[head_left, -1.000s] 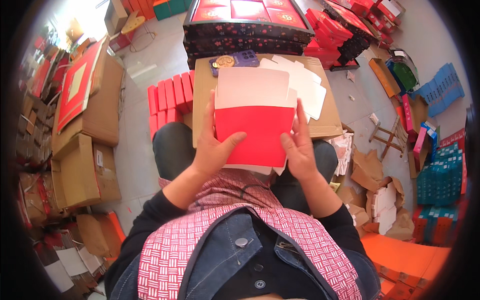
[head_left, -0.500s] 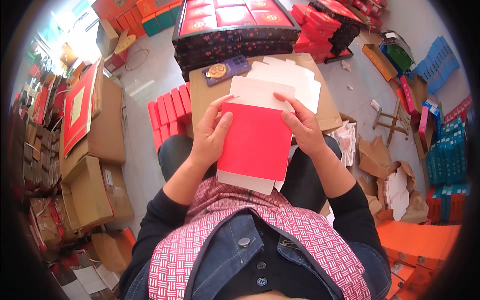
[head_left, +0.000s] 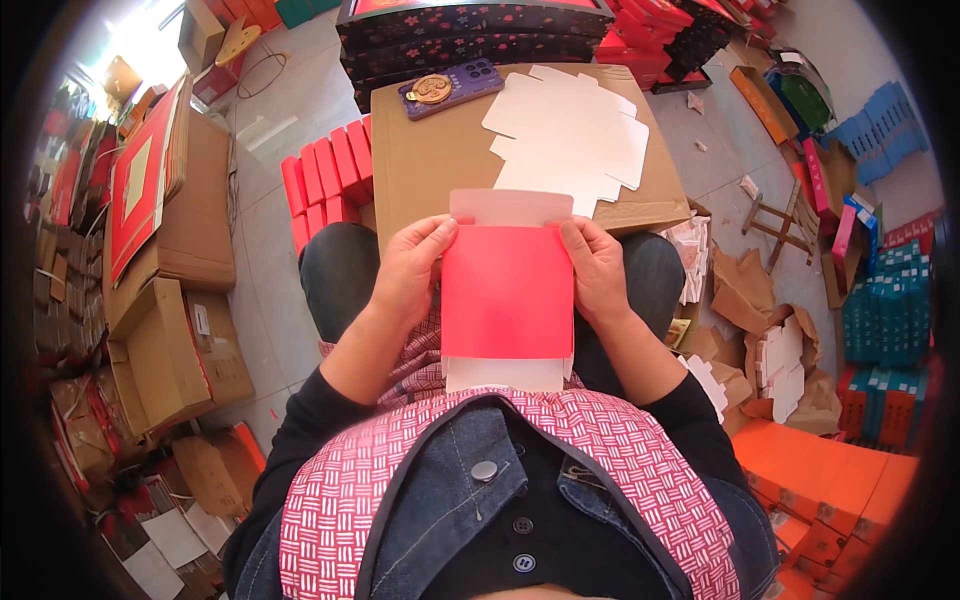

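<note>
Over my lap I hold a red cardboard box (head_left: 508,295) with pale flaps standing out at its far and near ends. My left hand (head_left: 412,262) pinches its far left corner, thumb on top. At the far right corner my right hand (head_left: 597,262) grips it the same way, fingers curled round the side. Just beyond, white unfolded box blanks (head_left: 572,135) lie overlapping on a brown cardboard carton (head_left: 425,160). A purple phone (head_left: 455,88) with a round gold ornament rests at the carton's far left.
Small red boxes (head_left: 330,172) stand in rows left of the carton. Behind it are stacked black patterned trays (head_left: 470,45). An open brown carton (head_left: 165,365) sits at the left. To the right are a small wooden stool (head_left: 780,228), torn brown paper (head_left: 745,290) and orange boxes (head_left: 820,470).
Both hands have drawn the red box nearer to me and straightened it, away from the carton. The white blanks now show more fully. The view has tilted slightly downward.
</note>
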Available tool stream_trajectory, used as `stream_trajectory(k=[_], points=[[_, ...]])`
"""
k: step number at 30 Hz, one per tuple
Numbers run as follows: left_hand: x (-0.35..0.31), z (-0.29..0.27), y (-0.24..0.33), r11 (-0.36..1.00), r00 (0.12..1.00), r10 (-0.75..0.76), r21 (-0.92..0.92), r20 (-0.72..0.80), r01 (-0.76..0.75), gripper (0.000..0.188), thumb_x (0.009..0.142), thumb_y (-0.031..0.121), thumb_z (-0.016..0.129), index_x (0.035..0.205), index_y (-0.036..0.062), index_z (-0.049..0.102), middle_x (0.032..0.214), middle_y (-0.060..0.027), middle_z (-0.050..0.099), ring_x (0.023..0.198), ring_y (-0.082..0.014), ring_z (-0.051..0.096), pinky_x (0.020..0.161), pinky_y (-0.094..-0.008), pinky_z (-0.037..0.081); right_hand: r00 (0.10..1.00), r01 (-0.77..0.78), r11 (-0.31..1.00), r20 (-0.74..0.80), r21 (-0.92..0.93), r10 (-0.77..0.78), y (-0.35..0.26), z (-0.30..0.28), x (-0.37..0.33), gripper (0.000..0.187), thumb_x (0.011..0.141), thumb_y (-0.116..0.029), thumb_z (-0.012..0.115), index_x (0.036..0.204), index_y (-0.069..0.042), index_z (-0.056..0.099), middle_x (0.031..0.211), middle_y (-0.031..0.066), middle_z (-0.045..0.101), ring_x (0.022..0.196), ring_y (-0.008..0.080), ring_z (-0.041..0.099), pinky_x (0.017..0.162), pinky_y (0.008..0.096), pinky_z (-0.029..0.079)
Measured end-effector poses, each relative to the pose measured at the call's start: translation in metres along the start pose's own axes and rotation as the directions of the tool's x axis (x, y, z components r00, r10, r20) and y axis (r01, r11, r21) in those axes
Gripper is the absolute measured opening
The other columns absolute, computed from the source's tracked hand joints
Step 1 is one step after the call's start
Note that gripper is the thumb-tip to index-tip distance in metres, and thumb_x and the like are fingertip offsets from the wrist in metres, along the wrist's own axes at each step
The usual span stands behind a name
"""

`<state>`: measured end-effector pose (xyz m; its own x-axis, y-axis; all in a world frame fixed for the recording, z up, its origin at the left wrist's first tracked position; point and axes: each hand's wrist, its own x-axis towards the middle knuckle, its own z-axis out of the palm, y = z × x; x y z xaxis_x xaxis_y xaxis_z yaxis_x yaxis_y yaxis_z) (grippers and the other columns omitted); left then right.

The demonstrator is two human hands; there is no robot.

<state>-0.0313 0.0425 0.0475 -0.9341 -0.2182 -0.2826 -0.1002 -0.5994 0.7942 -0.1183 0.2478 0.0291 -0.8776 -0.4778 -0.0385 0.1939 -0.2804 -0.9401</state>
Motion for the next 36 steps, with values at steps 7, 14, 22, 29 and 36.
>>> stream_trajectory(k=[7,14,22,29,36], points=[[-0.003,-0.006,-0.006,0.989,0.988,0.129,0.063,0.080,-0.134,0.017,0.091,0.006,0.058,0.101,-0.0046,0.066,0.102,-0.0056,0.063,0.086,-0.0113,0.061,0.075,-0.0222,0.050,0.975,0.218,0.976,0.044,-0.017,-0.217,-0.018,0.000,0.005,0.016,0.097,-0.017,0.055,0.093,-0.002,0.054,0.079,0.0046,0.063,0.092,0.0152,0.062,0.078,0.0252,0.050],[-0.012,0.017,0.002,0.902,0.949,0.240,0.316,0.204,-0.296,0.016,0.092,0.004,0.056,0.099,-0.0055,0.067,0.108,-0.0060,0.061,0.094,-0.0130,0.059,0.084,-0.0243,0.047,0.759,-0.285,0.803,0.388,-0.524,0.523,-0.090,0.006,0.060,0.018,0.085,-0.018,0.069,0.086,-0.001,0.064,0.076,0.0032,0.062,0.078,0.0119,0.064,0.067,0.0247,0.051],[-0.021,0.017,0.001,0.918,0.929,0.296,0.204,0.220,-0.341,0.031,0.090,0.001,0.060,0.117,0.0012,0.047,0.114,-0.0103,0.056,0.106,-0.0170,0.056,0.088,-0.0279,0.048,0.761,-0.098,0.783,0.461,-0.614,0.457,-0.087,0.025,0.061,0.034,0.076,-0.003,0.074,0.109,-0.004,0.070,0.094,0.0083,0.070,0.080,0.0124,0.064,0.077,0.0248,0.052],[-0.023,0.016,0.005,0.921,0.936,0.262,0.227,0.236,-0.316,0.036,0.089,0.001,0.061,0.121,0.0030,0.044,0.117,-0.0098,0.053,0.109,-0.0172,0.055,0.090,-0.0288,0.048,0.812,0.253,0.672,0.531,-0.696,0.244,-0.077,0.022,0.049,0.030,0.076,-0.004,0.068,0.105,-0.010,0.072,0.087,0.0078,0.072,0.072,0.0091,0.063,0.069,0.0246,0.051],[-0.019,0.016,0.000,0.903,0.948,0.236,0.312,0.215,-0.296,0.017,0.090,0.000,0.060,0.106,-0.0021,0.058,0.114,-0.0077,0.055,0.102,-0.0136,0.057,0.088,-0.0265,0.048,0.778,0.254,0.654,0.552,-0.713,0.300,-0.079,0.028,0.048,0.026,0.081,0.001,0.064,0.105,-0.004,0.071,0.101,0.0088,0.071,0.090,0.0130,0.066,0.083,0.0260,0.051]])
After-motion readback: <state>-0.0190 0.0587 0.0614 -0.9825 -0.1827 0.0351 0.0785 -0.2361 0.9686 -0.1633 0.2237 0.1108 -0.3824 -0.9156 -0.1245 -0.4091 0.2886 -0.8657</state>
